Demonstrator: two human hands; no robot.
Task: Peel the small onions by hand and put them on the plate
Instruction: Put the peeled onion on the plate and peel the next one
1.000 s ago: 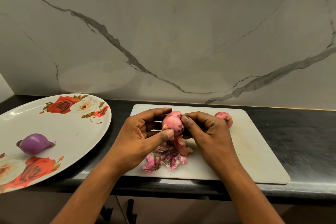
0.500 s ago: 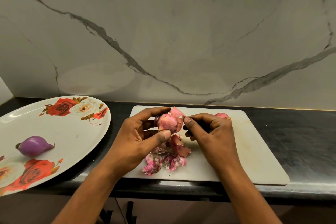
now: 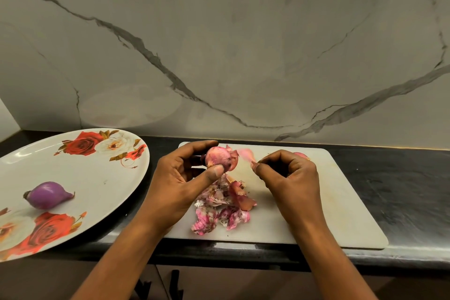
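My left hand (image 3: 180, 182) holds a small pink onion (image 3: 218, 159) between thumb and fingers above the white cutting board (image 3: 328, 202). Loose skin curls off the onion's right side. My right hand (image 3: 289, 178) pinches a thin strip of pink peel (image 3: 246, 156) just to the right of the onion, apart from it. A pile of torn peels (image 3: 224, 204) lies on the board below both hands. Another unpeeled onion (image 3: 300, 154) peeks out behind my right hand. One peeled purple onion (image 3: 47, 195) lies on the rose-patterned plate (image 3: 97, 178) at the left.
The board and plate sit on a dark countertop (image 3: 401, 190) with a marble wall (image 3: 219, 44) right behind. The plate overhangs the counter's front edge. Bare board stretches to the right of my right hand.
My right hand has pulled away to the right with a strip of peel torn off the onion. My left hand still holds the onion in about the same place.
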